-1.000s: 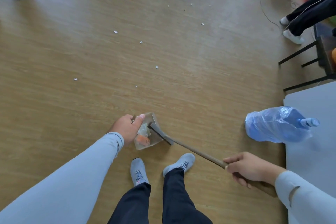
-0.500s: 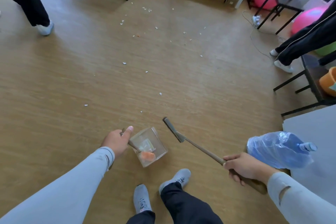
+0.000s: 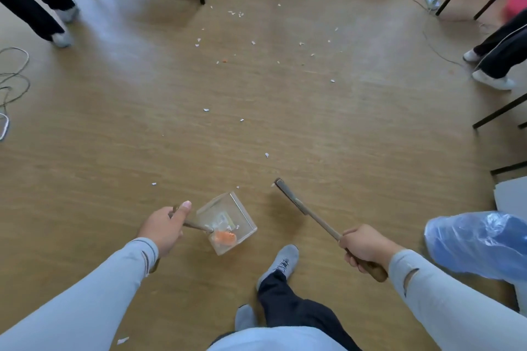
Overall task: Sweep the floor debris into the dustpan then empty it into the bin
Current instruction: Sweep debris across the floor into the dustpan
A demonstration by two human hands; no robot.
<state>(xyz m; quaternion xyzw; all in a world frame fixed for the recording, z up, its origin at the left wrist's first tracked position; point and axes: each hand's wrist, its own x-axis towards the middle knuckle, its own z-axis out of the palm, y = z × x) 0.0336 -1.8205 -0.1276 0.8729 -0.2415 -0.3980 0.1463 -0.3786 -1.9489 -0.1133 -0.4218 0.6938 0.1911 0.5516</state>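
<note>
Many white scraps (image 3: 206, 110) (1 orange) litter the wooden floor (image 3: 356, 128) between tables.

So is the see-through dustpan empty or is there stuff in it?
Not empty. The dustpan holds an orange piece and pale scraps.

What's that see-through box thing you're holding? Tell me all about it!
It is the dustpan, a small clear box that looks like plastic, with an open front facing away from the person. A thin brownish handle runs from its rear, gripped by the left hand. Inside lie an orange scrap and pale paper bits. It sits tilted low over the wooden floor, in front of the person's shoe.
</note>
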